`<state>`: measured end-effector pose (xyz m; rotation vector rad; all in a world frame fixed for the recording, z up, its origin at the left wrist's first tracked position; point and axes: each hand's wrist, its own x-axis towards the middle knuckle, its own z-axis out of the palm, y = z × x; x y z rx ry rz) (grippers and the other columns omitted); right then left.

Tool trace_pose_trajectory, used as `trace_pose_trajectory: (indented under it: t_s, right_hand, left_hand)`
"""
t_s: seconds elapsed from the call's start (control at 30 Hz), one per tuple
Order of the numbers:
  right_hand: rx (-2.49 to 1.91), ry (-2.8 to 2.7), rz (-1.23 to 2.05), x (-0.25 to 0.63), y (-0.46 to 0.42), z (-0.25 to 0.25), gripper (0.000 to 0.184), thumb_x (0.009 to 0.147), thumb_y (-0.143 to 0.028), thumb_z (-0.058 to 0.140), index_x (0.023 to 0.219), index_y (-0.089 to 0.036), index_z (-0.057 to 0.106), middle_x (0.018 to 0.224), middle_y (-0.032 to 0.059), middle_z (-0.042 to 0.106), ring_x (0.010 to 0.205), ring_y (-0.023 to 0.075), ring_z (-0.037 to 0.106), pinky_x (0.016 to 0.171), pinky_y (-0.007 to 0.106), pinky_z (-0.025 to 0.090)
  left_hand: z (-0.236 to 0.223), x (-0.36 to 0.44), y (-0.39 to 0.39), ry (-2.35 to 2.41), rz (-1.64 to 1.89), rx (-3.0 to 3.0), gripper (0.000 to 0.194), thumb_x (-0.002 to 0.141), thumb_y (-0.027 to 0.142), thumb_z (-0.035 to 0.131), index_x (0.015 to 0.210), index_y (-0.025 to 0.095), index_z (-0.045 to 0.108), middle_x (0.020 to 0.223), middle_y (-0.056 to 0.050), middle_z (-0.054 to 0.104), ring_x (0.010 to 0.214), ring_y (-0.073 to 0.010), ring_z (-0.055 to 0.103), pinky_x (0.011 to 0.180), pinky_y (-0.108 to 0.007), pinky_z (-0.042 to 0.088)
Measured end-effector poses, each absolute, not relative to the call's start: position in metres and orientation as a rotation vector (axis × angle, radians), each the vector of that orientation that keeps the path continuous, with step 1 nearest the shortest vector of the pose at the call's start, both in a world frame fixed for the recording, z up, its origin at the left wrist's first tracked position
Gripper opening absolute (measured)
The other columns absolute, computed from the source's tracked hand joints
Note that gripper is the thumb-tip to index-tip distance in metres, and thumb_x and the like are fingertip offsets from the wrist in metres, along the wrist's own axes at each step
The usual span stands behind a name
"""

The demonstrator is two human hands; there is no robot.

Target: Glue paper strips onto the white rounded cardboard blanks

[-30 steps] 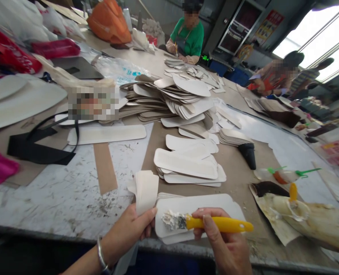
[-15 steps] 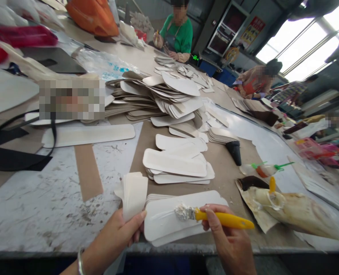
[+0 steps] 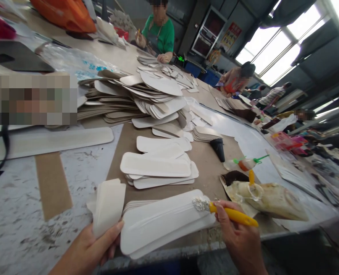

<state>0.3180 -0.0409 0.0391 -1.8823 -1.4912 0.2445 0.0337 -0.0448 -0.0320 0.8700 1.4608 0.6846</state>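
My right hand (image 3: 238, 233) is closed round the yellow handle of a glue brush (image 3: 234, 214). Its bristles, caked in white paste, rest on the right end of the top piece in a stack of long white rounded panels (image 3: 163, 219). Wet streaks run along that panel. In my left hand (image 3: 96, 240) is a fanned bundle of cream strips (image 3: 109, 204), with the thumb at the stack's left end. Beyond the stack lies another loose pile of white panels (image 3: 155, 164).
A large heap of panels (image 3: 135, 95) spreads across the table's middle. To the right lie a glue-crusted container (image 3: 272, 198), small bottles with green tips (image 3: 246, 164) and a black cone (image 3: 217, 149). Co-workers sit farther back, one in a green top (image 3: 160, 34).
The brush has slid from the middle of the top panel to its right end, leaving a longer wet streak. My left hand still grips the strips. The camera view has turned rightward.
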Motion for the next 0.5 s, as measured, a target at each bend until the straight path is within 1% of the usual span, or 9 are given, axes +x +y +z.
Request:
trace_pose_trajectory:
  t_s: [0.07, 0.13, 0.23, 0.3, 0.37, 0.43, 0.5]
  right_hand:
    - [-1.857, -1.505, 0.198, 0.319, -0.042, 0.044, 0.029, 0.08, -0.047, 0.056, 0.083, -0.019, 0.065, 0.085, 0.0073, 0.066, 0.081, 0.0228, 0.062, 0.071, 0.032, 0.051]
    - [-1.823, -1.478, 0.238, 0.309, -0.046, 0.047, 0.026, 0.08, -0.045, 0.057, 0.082, -0.02, 0.065, 0.084, 0.0065, 0.065, 0.078, 0.0217, 0.062, 0.074, 0.033, 0.05]
    - [-1.685, -1.4, 0.496, 0.274, -0.057, 0.039, 0.02, 0.082, -0.039, 0.056, 0.081, -0.021, 0.064, 0.083, 0.006, 0.064, 0.071, 0.0189, 0.061, 0.068, 0.03, 0.051]
    - [-1.538, -1.367, 0.695, 0.246, -0.063, 0.028, 0.019, 0.086, -0.036, 0.051, 0.08, -0.022, 0.063, 0.079, 0.0044, 0.063, 0.069, 0.0167, 0.061, 0.066, 0.028, 0.052]
    - [-1.402, -1.39, 0.798, 0.229, -0.064, 0.016, 0.019, 0.087, -0.034, 0.05, 0.081, -0.022, 0.063, 0.079, 0.0042, 0.063, 0.068, 0.0159, 0.061, 0.065, 0.027, 0.052]
    - [-1.352, -1.462, 0.774, 0.23, -0.061, 0.01, 0.015, 0.086, -0.03, 0.051, 0.083, -0.022, 0.063, 0.079, 0.0044, 0.064, 0.072, 0.0162, 0.062, 0.067, 0.027, 0.052]
    - [-1.408, -1.557, 0.63, 0.251, -0.055, 0.011, 0.012, 0.085, -0.026, 0.052, 0.086, -0.021, 0.063, 0.08, 0.0047, 0.066, 0.078, 0.0168, 0.063, 0.07, 0.026, 0.052]
  left_hand:
    - [-0.03, 0.034, -0.044, 1.47, 0.676, 0.869, 0.046, 0.063, 0.058, 0.056, 0.038, 0.02, 0.05, 0.034, 0.004, 0.047, 0.039, -0.0114, 0.042, 0.044, -0.02, 0.033]
    - [-0.029, 0.034, -0.044, 1.483, 0.672, 0.867, 0.045, 0.062, 0.058, 0.056, 0.038, 0.02, 0.05, 0.035, 0.004, 0.047, 0.04, -0.0116, 0.042, 0.045, -0.02, 0.034]
    - [-0.032, 0.034, -0.045, 1.496, 0.661, 0.864, 0.047, 0.061, 0.06, 0.056, 0.037, 0.021, 0.049, 0.035, 0.003, 0.047, 0.04, -0.0121, 0.042, 0.045, -0.021, 0.034]
    - [-0.036, 0.034, -0.045, 1.5, 0.652, 0.862, 0.048, 0.06, 0.063, 0.056, 0.036, 0.021, 0.048, 0.035, 0.003, 0.045, 0.04, -0.0126, 0.041, 0.044, -0.022, 0.033]
    - [-0.04, 0.034, -0.046, 1.51, 0.645, 0.875, 0.05, 0.06, 0.065, 0.056, 0.036, 0.022, 0.047, 0.035, 0.002, 0.045, 0.039, -0.0132, 0.04, 0.044, -0.023, 0.032]
    - [-0.042, 0.034, -0.046, 1.512, 0.644, 0.9, 0.052, 0.061, 0.067, 0.054, 0.036, 0.022, 0.047, 0.035, 0.001, 0.045, 0.039, -0.0137, 0.04, 0.044, -0.024, 0.032]
    - [-0.042, 0.034, -0.047, 1.507, 0.645, 0.917, 0.054, 0.061, 0.071, 0.05, 0.036, 0.022, 0.047, 0.035, 0.001, 0.045, 0.038, -0.0137, 0.04, 0.044, -0.024, 0.033]
